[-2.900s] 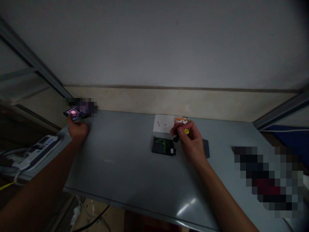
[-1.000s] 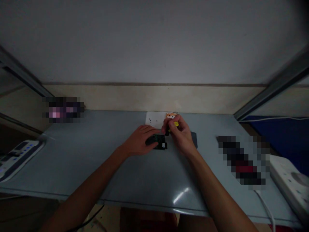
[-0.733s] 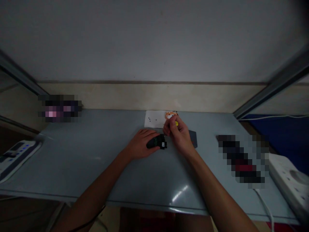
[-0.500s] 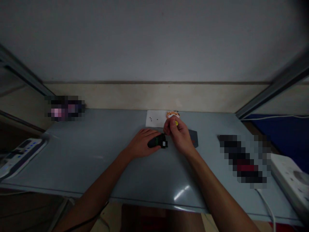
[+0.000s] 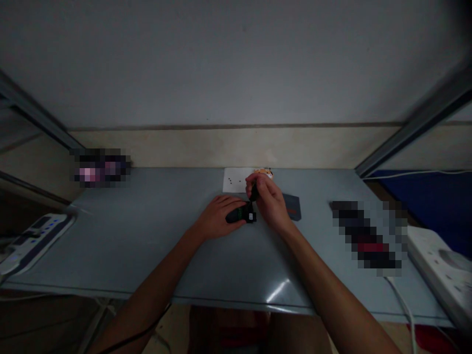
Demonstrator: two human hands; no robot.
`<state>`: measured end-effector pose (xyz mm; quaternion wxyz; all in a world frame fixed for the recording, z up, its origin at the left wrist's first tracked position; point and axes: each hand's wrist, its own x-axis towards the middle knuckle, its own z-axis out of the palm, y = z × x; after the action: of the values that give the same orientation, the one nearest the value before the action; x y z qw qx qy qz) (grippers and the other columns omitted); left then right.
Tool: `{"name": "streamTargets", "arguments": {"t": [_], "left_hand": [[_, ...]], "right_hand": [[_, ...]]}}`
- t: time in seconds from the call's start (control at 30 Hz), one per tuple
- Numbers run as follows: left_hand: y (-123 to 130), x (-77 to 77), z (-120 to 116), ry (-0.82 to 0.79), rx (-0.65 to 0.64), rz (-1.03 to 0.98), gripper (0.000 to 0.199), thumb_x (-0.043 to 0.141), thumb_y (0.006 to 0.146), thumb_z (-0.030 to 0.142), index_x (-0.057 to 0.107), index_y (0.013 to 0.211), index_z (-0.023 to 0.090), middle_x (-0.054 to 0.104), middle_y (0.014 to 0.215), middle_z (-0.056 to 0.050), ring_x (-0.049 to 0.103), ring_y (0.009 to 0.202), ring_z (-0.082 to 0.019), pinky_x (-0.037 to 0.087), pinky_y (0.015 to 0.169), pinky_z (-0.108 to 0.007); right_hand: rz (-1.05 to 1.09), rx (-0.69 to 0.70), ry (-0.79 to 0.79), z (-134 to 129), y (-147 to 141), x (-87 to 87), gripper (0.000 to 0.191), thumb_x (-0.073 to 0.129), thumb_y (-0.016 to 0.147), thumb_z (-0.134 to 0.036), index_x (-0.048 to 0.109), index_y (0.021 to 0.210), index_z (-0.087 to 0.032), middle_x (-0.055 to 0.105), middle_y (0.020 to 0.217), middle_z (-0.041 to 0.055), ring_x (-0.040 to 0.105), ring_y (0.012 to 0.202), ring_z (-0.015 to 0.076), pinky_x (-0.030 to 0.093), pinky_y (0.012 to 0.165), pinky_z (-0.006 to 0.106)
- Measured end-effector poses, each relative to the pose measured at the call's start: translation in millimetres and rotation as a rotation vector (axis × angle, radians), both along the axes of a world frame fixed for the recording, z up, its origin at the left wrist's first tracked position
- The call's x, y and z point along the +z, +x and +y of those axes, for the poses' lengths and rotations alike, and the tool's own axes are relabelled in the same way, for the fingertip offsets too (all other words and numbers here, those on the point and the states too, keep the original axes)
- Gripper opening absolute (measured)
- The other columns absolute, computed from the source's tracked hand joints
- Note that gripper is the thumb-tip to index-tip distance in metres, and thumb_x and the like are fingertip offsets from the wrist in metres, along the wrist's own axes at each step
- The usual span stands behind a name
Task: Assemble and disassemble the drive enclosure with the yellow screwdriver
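My left hand (image 5: 217, 216) lies over a small dark rounded device (image 5: 239, 214), thumb on the near side and fingers on the far side, holding it on the table. Some green and a small white label show on the device. In my right hand (image 5: 268, 194), pinched between thumb and fingers, is a small dark-handled screwdriver (image 5: 254, 191). It points down at the device's right end; whether its tip touches cannot be made out. Behind the hands, a white sheet of paper (image 5: 236, 187) carries several tiny dark pieces, which look like screws.
An orange and white animal-faced item (image 5: 264, 173) sits behind my right hand. A dark grey flat piece (image 5: 294, 206) lies to its right. White power strips stand at the left (image 5: 37, 241) and right (image 5: 440, 260) table ends. A white cable (image 5: 401, 300) crosses the right front edge.
My right hand has shifted slightly left and tilted, so the screwdriver's dark handle now shows instead of its yellow end. My left hand keeps the device in place.
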<state>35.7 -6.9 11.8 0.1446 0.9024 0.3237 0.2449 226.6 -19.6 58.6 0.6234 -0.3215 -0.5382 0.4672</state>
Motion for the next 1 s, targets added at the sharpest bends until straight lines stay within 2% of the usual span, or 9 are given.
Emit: {"name": "streamTargets", "arguments": {"t": [0.1, 0.2, 0.33, 0.43, 0.6, 0.77, 0.9, 1.0], "left_hand": [[-1, -1.6, 0, 0.021, -0.005, -0.011, 0.041, 0.07, 0.095, 0.044, 0.064, 0.132, 0.027, 0.07, 0.134, -0.005, 0.064, 0.125, -0.024, 0.046, 0.113, -0.045], [-1, -3.1, 1, 0.039, -0.016, -0.026, 0.04, 0.071, 0.095, 0.044, 0.065, 0.13, 0.025, 0.071, 0.132, -0.005, 0.065, 0.122, -0.023, 0.046, 0.111, -0.044], [-2, -5.3, 2, 0.032, -0.018, -0.037, 0.04, 0.072, 0.094, 0.044, 0.065, 0.13, 0.026, 0.07, 0.134, -0.005, 0.064, 0.124, -0.023, 0.046, 0.112, -0.044], [-2, -6.6, 3, 0.03, -0.024, -0.04, 0.039, 0.072, 0.094, 0.045, 0.066, 0.128, 0.026, 0.069, 0.137, -0.005, 0.064, 0.125, -0.024, 0.046, 0.113, -0.044], [-3, -6.2, 3, 0.028, -0.032, -0.02, 0.033, 0.071, 0.096, 0.044, 0.069, 0.124, 0.028, 0.069, 0.137, -0.004, 0.065, 0.124, -0.024, 0.047, 0.112, -0.045], [-3, -6.4, 3, 0.053, -0.051, -0.032, 0.026, 0.069, 0.098, 0.042, 0.071, 0.119, 0.027, 0.069, 0.138, -0.003, 0.064, 0.124, -0.023, 0.047, 0.111, -0.044], [-4, -6.2, 2, 0.063, -0.055, -0.023, 0.025, 0.068, 0.098, 0.042, 0.072, 0.119, 0.028, 0.069, 0.138, -0.004, 0.064, 0.124, -0.023, 0.047, 0.11, -0.045], [-4, -5.3, 1, 0.065, -0.045, -0.019, 0.025, 0.07, 0.097, 0.04, 0.073, 0.12, 0.028, 0.069, 0.138, -0.004, 0.063, 0.125, -0.024, 0.047, 0.111, -0.045]], "right_hand": [[0.034, -0.065, 0.029, 2, 4, -2.3, 0.025, 0.066, 0.097, -0.05, 0.062, 0.091, -0.025, 0.06, 0.083, -0.0019, 0.055, 0.077, 0.0137, 0.044, 0.074, 0.03], [0.091, -0.024, -0.003, 5, 7, -3.6, 0.029, 0.067, 0.096, -0.05, 0.054, 0.089, -0.025, 0.063, 0.084, -0.0023, 0.059, 0.074, 0.0126, 0.046, 0.072, 0.029], [0.186, 0.001, -0.002, 9, 6, -5.9, 0.032, 0.07, 0.095, -0.051, 0.049, 0.088, -0.027, 0.043, 0.065, -0.0089, 0.041, 0.055, 0.0091, 0.035, 0.053, 0.024], [0.186, -0.046, 0.038, 10, 2, -6.3, 0.034, 0.07, 0.094, -0.052, 0.049, 0.086, -0.027, 0.04, 0.066, -0.0085, 0.037, 0.054, 0.0085, 0.031, 0.05, 0.023], [0.163, -0.087, 0.055, 9, -2, -6.5, 0.033, 0.063, 0.098, -0.054, 0.051, 0.086, -0.026, 0.044, 0.068, -0.0063, 0.039, 0.057, 0.0095, 0.033, 0.052, 0.025], [0.204, -0.068, 0.011, 11, 0, -10.6, 0.029, 0.051, 0.104, -0.055, 0.059, 0.098, -0.028, 0.051, 0.074, -0.0031, 0.047, 0.064, 0.012, 0.04, 0.061, 0.028], [0.141, -0.144, 0.018, 11, 3, -11.7, 0.02, 0.065, 0.099, -0.046, 0.06, 0.095, -0.027, 0.056, 0.084, -0.0018, 0.053, 0.074, 0.0119, 0.044, 0.07, 0.027], [0.16, -0.118, -0.017, 8, 4, -8.7, 0.023, 0.072, 0.094, -0.045, 0.057, 0.094, -0.027, 0.059, 0.087, -0.0025, 0.058, 0.077, 0.0121, 0.047, 0.074, 0.028]]}}
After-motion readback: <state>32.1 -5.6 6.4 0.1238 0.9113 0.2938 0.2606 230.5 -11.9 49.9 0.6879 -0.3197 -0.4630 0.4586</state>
